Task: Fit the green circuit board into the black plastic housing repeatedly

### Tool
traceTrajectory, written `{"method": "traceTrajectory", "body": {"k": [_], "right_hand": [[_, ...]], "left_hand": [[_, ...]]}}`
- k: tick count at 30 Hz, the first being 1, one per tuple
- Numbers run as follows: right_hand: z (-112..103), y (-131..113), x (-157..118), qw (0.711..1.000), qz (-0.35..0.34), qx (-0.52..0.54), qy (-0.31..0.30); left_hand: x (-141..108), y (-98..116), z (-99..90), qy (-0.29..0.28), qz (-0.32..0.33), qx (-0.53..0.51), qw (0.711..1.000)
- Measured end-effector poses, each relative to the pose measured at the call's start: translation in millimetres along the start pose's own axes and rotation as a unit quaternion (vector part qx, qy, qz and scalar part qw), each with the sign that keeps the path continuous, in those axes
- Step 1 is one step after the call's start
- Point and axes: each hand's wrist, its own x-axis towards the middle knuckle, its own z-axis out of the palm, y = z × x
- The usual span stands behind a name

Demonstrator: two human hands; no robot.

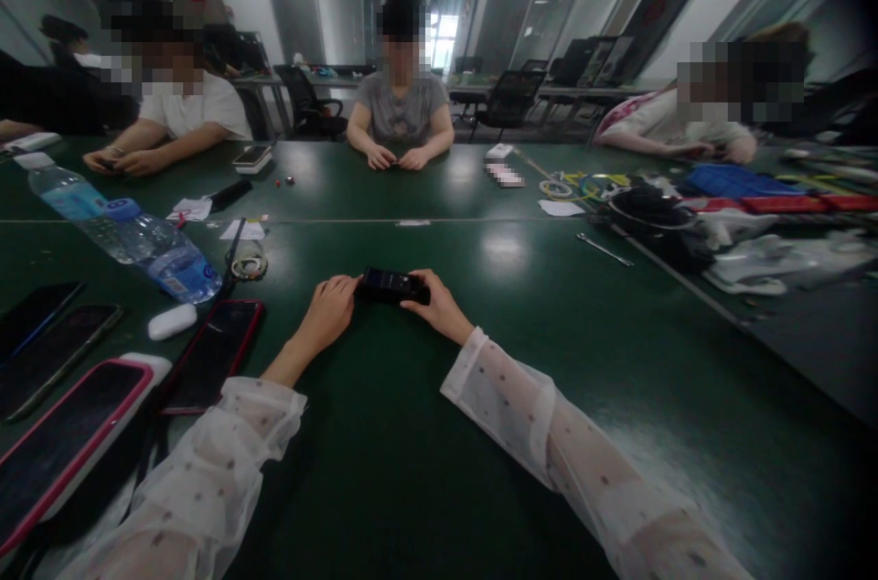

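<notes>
A small black box-shaped device (385,284) with a lit screen on its upper face is at the middle of the green table, a little beyond the cuffs of my sheer dotted sleeves. My right hand (439,306) grips its right end, thumb on the near side and fingers over the far edge. At the left end, the fingers of my left hand (329,310) are bent and pressed together against the device; their tips are partly hidden. The device's exact kind is too dim to make out.
Left of my arm lie a red-edged phone (214,356), a pink-cased phone (65,452), a white earbud case (172,321) and two water bottles (168,255). A wrench (604,250) and cluttered parts (747,251) are at right. Several people sit across the green table (549,360).
</notes>
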Motion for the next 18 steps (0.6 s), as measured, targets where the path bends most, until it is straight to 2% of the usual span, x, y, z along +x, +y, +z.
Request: {"method": "traceTrajectory", "body": {"k": [3, 8, 18], "right_hand": [[0, -2, 1, 1.000, -0.028, 0.002, 0.002], [-2, -4, 0, 0.999, -0.049, -0.005, -0.002], [-5, -5, 1, 0.998, -0.033, 0.036, -0.026]], "left_hand": [[2, -6, 1.3, -0.003, -0.033, -0.083, 0.996], [3, -12, -2.9, -0.021, -0.093, -0.219, 0.971], [3, -9, -10.1, -0.052, -0.058, -0.240, 0.967]]}}
